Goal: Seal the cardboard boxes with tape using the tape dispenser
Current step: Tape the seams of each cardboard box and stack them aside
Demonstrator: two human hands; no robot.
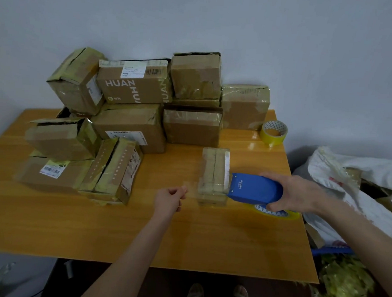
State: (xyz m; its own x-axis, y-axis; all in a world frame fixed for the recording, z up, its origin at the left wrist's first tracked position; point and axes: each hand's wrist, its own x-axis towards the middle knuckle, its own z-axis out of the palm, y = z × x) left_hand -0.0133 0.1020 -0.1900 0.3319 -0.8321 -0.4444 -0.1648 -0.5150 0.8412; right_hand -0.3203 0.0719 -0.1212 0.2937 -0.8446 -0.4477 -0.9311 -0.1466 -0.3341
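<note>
A small cardboard box [214, 175] stands near the middle right of the wooden table [138, 232], blurred, with a strip of clear tape [191, 188] stretched across its near end. My right hand [296, 194] grips the blue tape dispenser [255, 192] just right of the box, its yellowish tape roll [276, 213] showing underneath. My left hand [170, 198] pinches the free end of the tape to the left of the box.
Several taped cardboard boxes [132, 111] are stacked along the back and left of the table against the wall. A spare yellow tape roll [273, 133] stands at the back right corner. White sacks [355, 182] and crumpled tape scraps [345, 288] lie beyond the table's right edge.
</note>
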